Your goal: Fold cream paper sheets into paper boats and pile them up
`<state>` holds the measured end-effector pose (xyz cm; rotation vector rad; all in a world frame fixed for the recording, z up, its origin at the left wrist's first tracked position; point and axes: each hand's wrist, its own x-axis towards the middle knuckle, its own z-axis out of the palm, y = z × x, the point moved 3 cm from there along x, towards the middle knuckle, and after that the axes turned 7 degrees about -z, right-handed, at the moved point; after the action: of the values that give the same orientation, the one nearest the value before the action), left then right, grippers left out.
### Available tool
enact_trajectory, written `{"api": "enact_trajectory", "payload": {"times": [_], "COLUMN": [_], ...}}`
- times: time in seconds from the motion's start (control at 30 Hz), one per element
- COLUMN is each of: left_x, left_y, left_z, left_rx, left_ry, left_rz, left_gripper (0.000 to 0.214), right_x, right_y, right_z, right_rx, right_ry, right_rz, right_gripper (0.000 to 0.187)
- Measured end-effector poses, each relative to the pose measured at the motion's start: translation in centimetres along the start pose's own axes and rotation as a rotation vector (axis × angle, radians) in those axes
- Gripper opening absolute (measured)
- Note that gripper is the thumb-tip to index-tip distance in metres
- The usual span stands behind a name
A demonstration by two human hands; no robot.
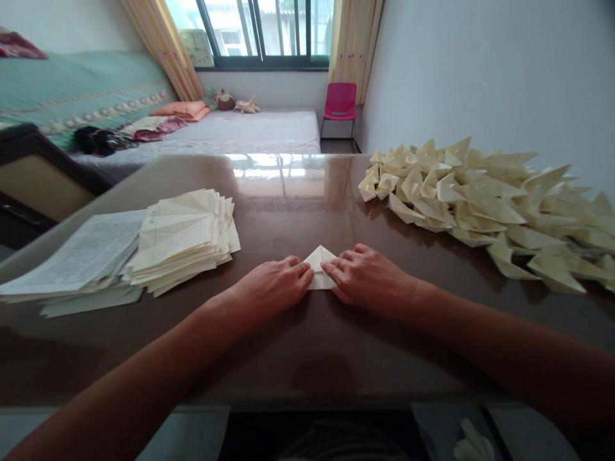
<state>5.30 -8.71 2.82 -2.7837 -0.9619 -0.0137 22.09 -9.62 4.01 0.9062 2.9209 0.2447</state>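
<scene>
A small cream sheet of folded paper [319, 261] lies on the glossy brown table [283, 346], its top coming to a point. My left hand [281, 280] presses on its left side with the fingers together. On the right side, the fingers of my right hand [361, 274] rest over the paper's edge and cover part of it. Both hands are closed about the paper, close to the tabletop. The sheet's outer corners are hidden under my fingers.
To the left lie a stack of creased cream sheets [185, 234] and a pile of printed papers [91, 250]. A large heap of folded paper boats [480, 198] covers the table's right side. Beyond the table are a bed [269, 131] and a pink chair [341, 101].
</scene>
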Motion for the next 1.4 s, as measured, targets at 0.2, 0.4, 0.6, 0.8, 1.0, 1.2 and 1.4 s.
{"api": "enact_trajectory", "payload": {"times": [0.2, 0.4, 0.6, 0.8, 1.0, 1.2, 1.4], "left_x": [0.2, 0.2, 0.0, 0.1, 0.7, 1.0, 1.3], "left_y": [0.1, 0.0, -0.2, 0.1, 0.5, -0.7, -2.8], "left_z": [0.1, 0.0, 0.3, -0.1, 0.3, 0.5, 1.2], "left_rx": [0.027, -0.008, 0.002, 0.002, -0.031, -0.182, -0.534], "left_ry": [0.013, 0.025, 0.022, 0.015, 0.072, 0.069, 0.050], "left_rz": [0.025, 0.006, 0.030, 0.026, -0.019, -0.068, -0.203], "left_gripper": [0.026, 0.024, 0.020, 0.020, 0.024, 0.025, 0.027], "right_x": [0.2, 0.1, 0.3, 0.6, 0.4, -0.1, -0.2], "right_y": [-0.3, 0.2, -0.1, -0.7, -1.0, 0.9, 4.3], "right_z": [0.3, 0.1, -0.1, 0.6, 1.0, 0.8, 2.4], "right_rx": [-0.066, -0.042, -0.022, -0.036, -0.051, 0.136, 0.633], "right_ry": [0.034, 0.049, 0.103, 0.137, 0.124, 0.122, 0.229], "right_rz": [0.002, 0.031, 0.064, 0.067, 0.023, 0.059, 0.138], "right_gripper": [0.028, 0.031, 0.044, 0.026, 0.021, 0.018, 0.017]}}
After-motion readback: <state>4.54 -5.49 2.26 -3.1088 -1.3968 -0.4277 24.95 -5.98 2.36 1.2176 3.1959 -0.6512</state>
